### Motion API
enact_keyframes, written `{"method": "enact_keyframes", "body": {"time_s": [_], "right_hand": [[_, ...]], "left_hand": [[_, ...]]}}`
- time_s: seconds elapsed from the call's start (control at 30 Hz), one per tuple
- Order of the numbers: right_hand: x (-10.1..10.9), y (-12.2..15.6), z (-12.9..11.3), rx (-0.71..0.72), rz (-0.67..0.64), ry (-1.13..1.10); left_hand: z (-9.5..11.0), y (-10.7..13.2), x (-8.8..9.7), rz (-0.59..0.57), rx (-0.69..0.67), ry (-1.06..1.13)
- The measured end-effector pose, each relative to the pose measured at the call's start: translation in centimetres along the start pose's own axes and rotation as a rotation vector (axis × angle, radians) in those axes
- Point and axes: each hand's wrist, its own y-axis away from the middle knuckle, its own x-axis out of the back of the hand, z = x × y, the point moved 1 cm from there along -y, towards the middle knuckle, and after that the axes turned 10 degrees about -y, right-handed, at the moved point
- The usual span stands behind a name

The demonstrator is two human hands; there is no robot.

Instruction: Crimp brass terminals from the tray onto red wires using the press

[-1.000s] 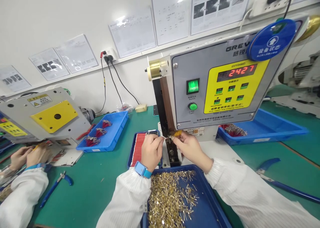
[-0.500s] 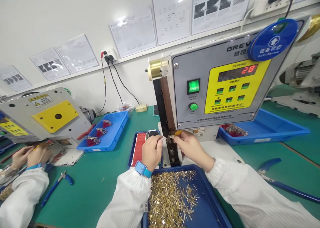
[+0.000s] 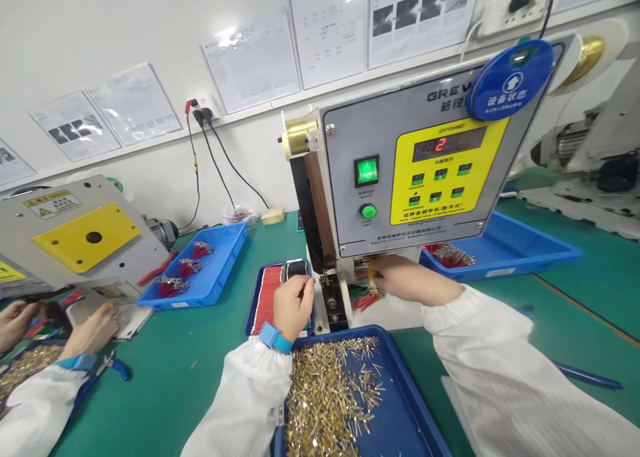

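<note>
My left hand [image 3: 295, 305], with a blue band at the wrist, is closed in a pinch just left of the crimping machine's black press head [image 3: 331, 300]. Whatever its fingertips hold is too small to make out. Below it lies a tray of wires, the red wires [image 3: 270, 297] beside black ones. My right hand [image 3: 411, 280] reaches under the machine's grey front panel, fingers bent together with a yellow covering at a fingertip. Directly below those fingers lies a small pile of red wires with metal ends [image 3: 369, 299]. Anything in its grip is hidden.
A dark blue tray of brass-coloured terminals [image 3: 325, 397] stands in front of me. Blue bins [image 3: 223, 270] with wire bundles sit left and right, the right bin [image 3: 520, 260] behind the machine. At left, a co-worker's hand [image 3: 93, 330] is beside another machine. Blue-handled pliers [image 3: 590, 375] lie at right.
My right hand has moved right, away from the press head, to above the wire pile. My left hand stays near the press. The display went from 28 to 2. The view has shifted slightly.
</note>
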Motion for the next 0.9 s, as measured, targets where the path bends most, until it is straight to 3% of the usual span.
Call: {"method": "enact_keyframes", "body": {"time_s": [0.17,0.3,0.43,0.57,0.7,0.9], "right_hand": [[-0.1,-0.1,-0.4,-0.105,0.019,0.03],[0.3,0.0,-0.7,-0.104,0.002,0.105],[0.2,0.7,-3.5,-0.089,-0.096,0.113],[-2.1,2.7,-7.6,0.122,-0.224,0.093],[-5.4,4.9,-9.1,0.331,-0.268,0.026],[-7.3,5.4,-8.4,0.288,-0.128,-0.208]], "left_hand": [[-0.1,0.0,0.0,0.007,0.004,0.003],[-0.1,0.0,0.0,0.003,0.012,0.022],[-0.1,0.0,-0.1,-0.009,0.019,0.017],[-0.2,-0.1,0.0,0.074,0.056,-0.045],[-0.1,-0.3,0.5,0.137,0.094,-0.09],[-0.8,-0.4,0.5,0.139,0.175,-0.099]]}}
